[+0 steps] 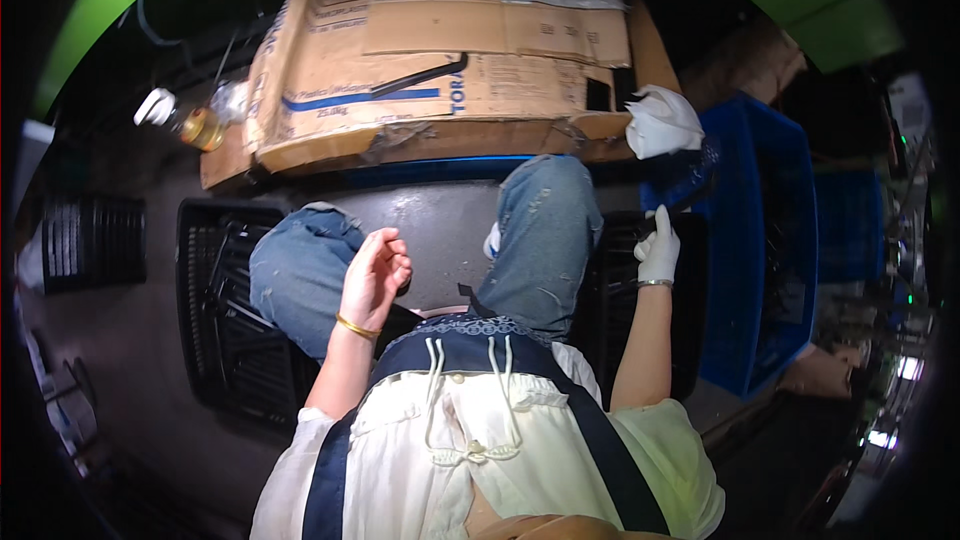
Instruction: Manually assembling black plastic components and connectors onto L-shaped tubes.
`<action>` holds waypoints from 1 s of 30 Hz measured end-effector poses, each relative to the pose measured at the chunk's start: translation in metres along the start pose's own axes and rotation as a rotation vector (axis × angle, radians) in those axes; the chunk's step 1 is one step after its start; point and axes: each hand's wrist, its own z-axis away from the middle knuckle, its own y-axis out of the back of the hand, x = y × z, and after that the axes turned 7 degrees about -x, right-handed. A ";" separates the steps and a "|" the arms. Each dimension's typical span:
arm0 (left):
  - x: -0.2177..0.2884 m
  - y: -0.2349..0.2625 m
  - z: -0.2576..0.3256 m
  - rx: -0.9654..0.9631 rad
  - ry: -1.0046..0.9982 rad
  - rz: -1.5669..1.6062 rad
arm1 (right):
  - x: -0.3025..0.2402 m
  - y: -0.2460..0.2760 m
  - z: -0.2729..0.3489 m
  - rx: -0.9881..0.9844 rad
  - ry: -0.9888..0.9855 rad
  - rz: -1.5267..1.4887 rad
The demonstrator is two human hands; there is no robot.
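My bare left hand (374,275), with a gold bangle at the wrist, is raised over my lap beside my left knee. Its fingers are loosely curled, and nothing shows in the palm. My right hand (657,252) wears a white glove and hangs over the black crate on my right. A dark plastic bar (692,196) runs up and right from its fingers, which appear closed on it; the grip is partly lost in shadow. A similar long black part (420,76) with a bent end lies on the cardboard work surface (330,60) ahead.
Black crates stand beside my legs, the left crate (190,310) filled with several black parts. Blue bins (740,340) stand farther right. A white bag (664,124) sits at the cardboard's right corner. A bottle (200,128) stands left of the cardboard; stacked black crates (95,240) are far left.
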 end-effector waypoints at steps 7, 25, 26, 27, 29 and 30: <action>-0.011 -0.017 -0.021 -0.007 0.082 -0.079 | 0.140 0.134 -0.048 0.217 -0.446 -0.036; 0.032 -0.015 -0.120 0.030 -0.280 -0.973 | 0.042 -0.011 -0.035 0.114 0.209 0.075; 0.040 -0.006 -0.143 0.041 -0.379 -1.055 | 0.013 -0.041 -0.010 0.026 0.307 0.053; 0.048 0.006 -0.166 0.084 -0.507 -1.236 | -0.008 -0.067 0.015 -0.069 0.390 0.090; 0.072 0.016 -0.206 0.126 -0.582 -1.543 | -0.010 -0.093 0.045 -0.216 0.435 0.209; 0.085 0.014 -0.223 0.127 -0.527 -1.667 | -0.002 -0.098 0.051 -0.286 0.483 0.329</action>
